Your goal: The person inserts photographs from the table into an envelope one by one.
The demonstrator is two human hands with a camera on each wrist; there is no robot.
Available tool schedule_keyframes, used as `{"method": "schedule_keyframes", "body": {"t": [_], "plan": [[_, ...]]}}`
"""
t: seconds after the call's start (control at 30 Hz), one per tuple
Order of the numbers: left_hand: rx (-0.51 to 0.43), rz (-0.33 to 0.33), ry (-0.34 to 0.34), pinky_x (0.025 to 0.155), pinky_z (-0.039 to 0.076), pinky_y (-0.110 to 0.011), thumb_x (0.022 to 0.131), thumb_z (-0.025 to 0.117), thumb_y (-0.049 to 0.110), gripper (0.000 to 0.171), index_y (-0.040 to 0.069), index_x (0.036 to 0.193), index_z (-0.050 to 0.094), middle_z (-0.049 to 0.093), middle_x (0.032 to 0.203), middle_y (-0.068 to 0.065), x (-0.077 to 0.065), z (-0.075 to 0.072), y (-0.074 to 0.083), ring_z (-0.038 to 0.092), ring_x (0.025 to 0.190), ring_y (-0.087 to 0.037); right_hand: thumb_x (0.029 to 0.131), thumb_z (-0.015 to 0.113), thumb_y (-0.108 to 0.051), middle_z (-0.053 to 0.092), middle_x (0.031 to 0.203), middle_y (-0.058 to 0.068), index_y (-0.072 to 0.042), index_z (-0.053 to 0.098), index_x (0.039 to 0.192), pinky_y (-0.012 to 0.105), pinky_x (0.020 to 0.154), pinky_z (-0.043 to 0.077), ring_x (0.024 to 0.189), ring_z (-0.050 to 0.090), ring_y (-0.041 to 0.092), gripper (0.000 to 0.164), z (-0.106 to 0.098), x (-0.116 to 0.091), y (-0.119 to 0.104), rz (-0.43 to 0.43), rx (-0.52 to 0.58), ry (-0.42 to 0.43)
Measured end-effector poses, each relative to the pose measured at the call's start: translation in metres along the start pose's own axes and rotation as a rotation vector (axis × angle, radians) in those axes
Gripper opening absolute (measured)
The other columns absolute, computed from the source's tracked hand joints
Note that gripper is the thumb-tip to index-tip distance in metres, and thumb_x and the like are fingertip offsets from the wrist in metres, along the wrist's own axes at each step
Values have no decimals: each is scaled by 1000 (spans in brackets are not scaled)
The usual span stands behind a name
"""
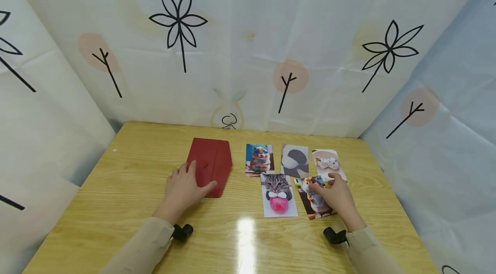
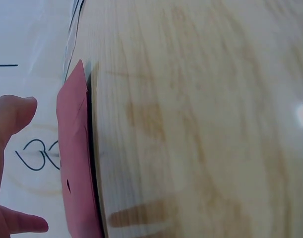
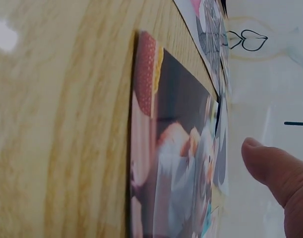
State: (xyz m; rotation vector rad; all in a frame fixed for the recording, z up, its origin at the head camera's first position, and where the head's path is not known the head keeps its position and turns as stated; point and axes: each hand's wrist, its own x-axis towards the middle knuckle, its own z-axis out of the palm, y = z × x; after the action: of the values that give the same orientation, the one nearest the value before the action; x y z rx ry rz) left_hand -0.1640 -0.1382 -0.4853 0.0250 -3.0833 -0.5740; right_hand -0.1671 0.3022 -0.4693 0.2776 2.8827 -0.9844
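A red envelope (image 1: 220, 162) with a flap lies flat on the wooden table. My left hand (image 1: 181, 190) hovers at its near left side with fingers spread; in the left wrist view the fingers stand apart from the envelope (image 2: 74, 144). On the right, my right hand (image 1: 338, 196) is over a photo card of a pale, costumed animal (image 1: 314, 205). Its thumb (image 3: 270, 166) shows apart from that card (image 3: 178, 173) in the right wrist view. Beside this card lies a cat card with a pink ball (image 1: 279, 198). The right hand partly covers the costumed-animal card.
Behind these two lie a hamster-in-sunglasses card (image 1: 259, 160), a grey-and-white card (image 1: 295, 160) and a card with small white figures in a bowl (image 1: 327, 161). Patterned white cloth (image 1: 240, 50) hangs along the table's (image 1: 128, 179) back and sides.
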Motion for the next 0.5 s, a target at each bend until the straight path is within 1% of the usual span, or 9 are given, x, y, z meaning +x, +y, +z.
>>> {"method": "schedule_keyframes", "body": {"t": [0.13, 0.23, 0.37, 0.5], "plan": [[1, -33, 4, 94, 33, -65, 76, 59, 74, 110, -6, 145, 28, 41, 135, -33, 3, 3, 0, 39, 120, -53, 81, 74, -49, 50, 121, 38, 15, 31, 137, 56, 87, 44, 110, 52, 48, 95, 0, 0, 2, -6, -27, -3], [5, -53, 9, 94, 33, -65, 76, 60, 74, 113, -9, 145, 26, 42, 133, -34, 4, 5, 0, 40, 118, -53, 80, 76, -47, 50, 119, 38, 17, 32, 135, 56, 85, 44, 107, 53, 48, 95, 0, 0, 4, -4, -41, -8], [21, -53, 26, 92, 35, -64, 75, 61, 73, 113, -10, 143, 28, 44, 128, -36, 7, 8, -1, 41, 115, -53, 77, 79, -45, 47, 119, 41, 18, 35, 132, 57, 87, 42, 108, 51, 50, 94, 3, 1, 7, 5, -53, -14], [40, -52, 43, 91, 36, -63, 74, 63, 72, 114, -13, 141, 28, 43, 123, -40, 11, 10, -3, 40, 112, -55, 76, 81, -41, 49, 113, 37, 18, 39, 126, 55, 84, 43, 102, 52, 45, 87, 5, 4, 9, 15, -39, -15]]}}
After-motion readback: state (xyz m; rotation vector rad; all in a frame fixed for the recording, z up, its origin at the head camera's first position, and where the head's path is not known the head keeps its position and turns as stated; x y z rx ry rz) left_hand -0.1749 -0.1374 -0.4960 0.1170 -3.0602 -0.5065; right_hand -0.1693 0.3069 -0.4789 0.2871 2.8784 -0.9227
